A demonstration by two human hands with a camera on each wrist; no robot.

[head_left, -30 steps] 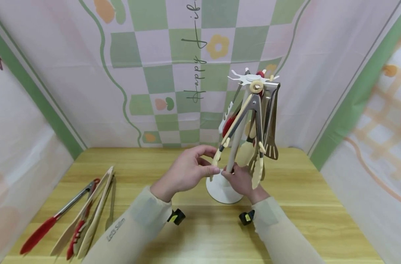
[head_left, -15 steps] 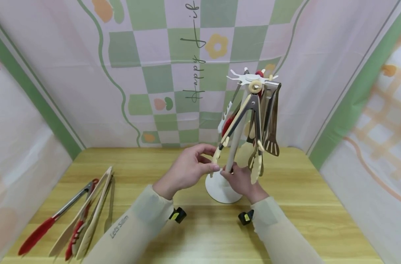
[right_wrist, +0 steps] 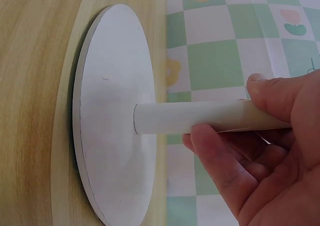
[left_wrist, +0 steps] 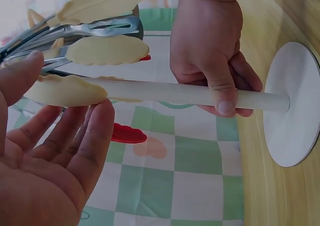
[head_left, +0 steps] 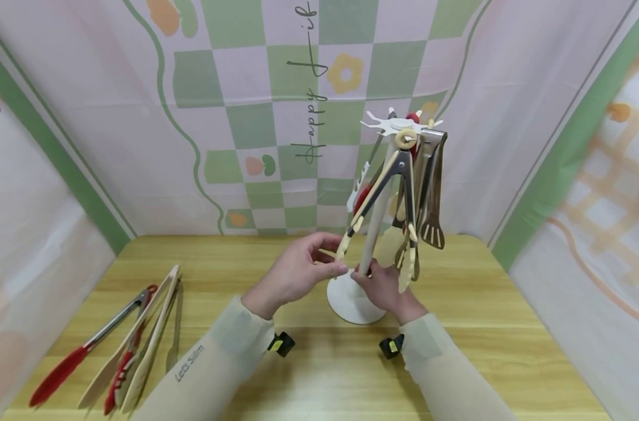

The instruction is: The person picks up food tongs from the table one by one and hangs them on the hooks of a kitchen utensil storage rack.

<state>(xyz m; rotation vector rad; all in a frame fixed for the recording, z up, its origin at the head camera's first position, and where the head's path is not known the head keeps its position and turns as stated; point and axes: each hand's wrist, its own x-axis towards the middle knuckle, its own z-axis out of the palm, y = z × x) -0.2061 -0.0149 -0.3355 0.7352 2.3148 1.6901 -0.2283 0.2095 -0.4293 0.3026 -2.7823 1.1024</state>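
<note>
A white utensil stand (head_left: 353, 307) with a round base, a pole and a hooked top stands upright on the table. My right hand (head_left: 384, 286) grips its pole low down, thumb and fingers wrapped around it in the right wrist view. Steel tongs with cream tips (head_left: 401, 165) hang spread apart from a front hook by a cream ring. My left hand (head_left: 298, 272) is at their left tip; in the left wrist view its extended fingers (left_wrist: 100, 131) touch that cream tip (left_wrist: 70, 91) from below, the thumb above it. Other utensils hang behind, including a slotted brown turner (head_left: 432, 231).
At the table's left lie red-tipped tongs (head_left: 61, 374), long wooden tongs (head_left: 153, 345) and a few other utensils close together. A patterned cloth (head_left: 298, 199) hangs behind the table (head_left: 482, 351), with more cloth at both sides.
The hanging tongs have shifted slightly and my left hand has moved a little to the left with their tip. The right hand keeps its grip on the pole.
</note>
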